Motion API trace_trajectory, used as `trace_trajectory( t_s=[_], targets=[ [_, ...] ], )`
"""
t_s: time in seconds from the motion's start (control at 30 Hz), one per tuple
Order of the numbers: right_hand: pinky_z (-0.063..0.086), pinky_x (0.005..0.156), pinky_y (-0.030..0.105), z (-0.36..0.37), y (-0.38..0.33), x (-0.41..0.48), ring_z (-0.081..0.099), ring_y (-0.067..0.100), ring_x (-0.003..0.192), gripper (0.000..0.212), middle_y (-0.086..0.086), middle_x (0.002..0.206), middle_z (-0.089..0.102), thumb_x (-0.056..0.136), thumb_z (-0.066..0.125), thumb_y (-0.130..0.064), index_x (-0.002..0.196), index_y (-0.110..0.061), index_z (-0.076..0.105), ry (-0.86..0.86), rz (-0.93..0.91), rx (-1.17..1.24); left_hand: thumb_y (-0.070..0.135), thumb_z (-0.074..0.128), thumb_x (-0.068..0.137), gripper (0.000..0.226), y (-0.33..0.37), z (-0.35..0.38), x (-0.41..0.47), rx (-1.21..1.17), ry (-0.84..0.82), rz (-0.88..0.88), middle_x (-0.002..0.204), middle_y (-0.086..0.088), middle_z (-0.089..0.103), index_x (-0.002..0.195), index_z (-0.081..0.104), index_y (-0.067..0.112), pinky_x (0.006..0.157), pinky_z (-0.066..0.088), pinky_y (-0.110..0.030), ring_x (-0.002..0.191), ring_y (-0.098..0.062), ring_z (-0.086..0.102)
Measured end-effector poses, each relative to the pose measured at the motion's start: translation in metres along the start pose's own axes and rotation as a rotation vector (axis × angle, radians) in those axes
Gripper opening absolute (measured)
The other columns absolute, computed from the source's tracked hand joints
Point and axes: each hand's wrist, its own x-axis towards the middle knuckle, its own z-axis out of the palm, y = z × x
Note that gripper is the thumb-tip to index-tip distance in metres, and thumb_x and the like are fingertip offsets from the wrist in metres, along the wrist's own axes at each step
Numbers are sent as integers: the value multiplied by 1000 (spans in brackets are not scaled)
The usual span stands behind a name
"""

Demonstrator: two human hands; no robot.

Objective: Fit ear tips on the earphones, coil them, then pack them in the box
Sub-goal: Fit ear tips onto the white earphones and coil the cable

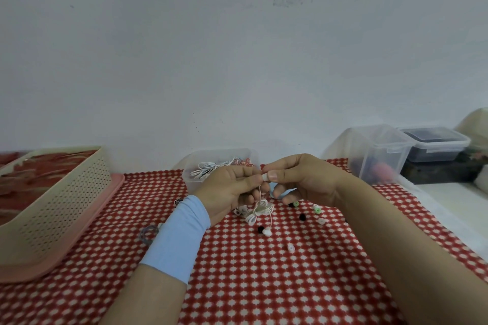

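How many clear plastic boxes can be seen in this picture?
3. The box of earphones sits behind the left hand; a taller box stands to the right; a lidded box with dark contents is beyond it. More may be out of view.

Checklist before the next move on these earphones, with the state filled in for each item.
1. Grip: left hand and right hand both pinch the white earbud: ok.
2. Tip seated on that earbud: cannot tell, the fingers hide it.
3. Coil: cable gathered in loops below the hands: ok.
4. Spares: loose ear tips on the checked cloth near the hands: ok.
5. Packing: clear box behind the left hand stands open, no lid on it: ok.
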Motion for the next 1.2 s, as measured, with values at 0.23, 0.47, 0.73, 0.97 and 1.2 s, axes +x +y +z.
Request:
trace_trajectory(
  t_s=[0.23, 0.47, 0.73, 0.97, 1.2],
  targets=[
    [60, 58, 25, -5, -1, -2, 73, 14, 75, 20, 10, 89, 76, 76, 73, -19, 93, -16, 83, -52, -7, 27, 4, 57, 94, 14, 2, 1, 1, -6, -12, 13, 76, -5, 71, 105, 65, 0, 56, 52, -16, 57, -9, 60],
    [62, 64, 28, -4, -4, -1, 74, 16, 77, 14, 10, 93, 78, 85, 74, -17, 96, -18, 82, 18, -52, -81, 4, 59, 94, 13, 3, 0, 2, 52, 56, 37, 77, -6, 72, 106, 65, 1, 55, 51, -18, 58, -11, 60],
    [44, 62, 28, -2, -1, 5, 73, 14, 78, 39, 3, 102, 79, 83, 83, -24, 116, -20, 64, -5, 81, -481, 18, 75, 85, 22, -2, -1, 6, 366, 204, 3, 88, -4, 77, 107, 73, 14, 55, 53, -26, 66, -15, 69],
    [50, 59, 20, 9, 9, 14, 68, 9, 80, 52, -5, 102, 70, 78, 87, -22, 119, -23, 55, 217, 45, -670, 29, 76, 84, 14, -4, -5, 3, 752, 262, -13, 80, 6, 76, 96, 75, 23, 75, 58, -30, 61, -17, 71],
    [55, 66, 26, 1, -12, -5, 68, 9, 72, 27, -13, 86, 77, 83, 78, -50, 93, -25, 81, -87, 321, -1109, 29, 73, 84, 31, 29, 4, -6, 1244, 284, -14, 124, 7, 66, 116, 72, 28, 89, 40, -20, 109, -12, 61]
  ],
)
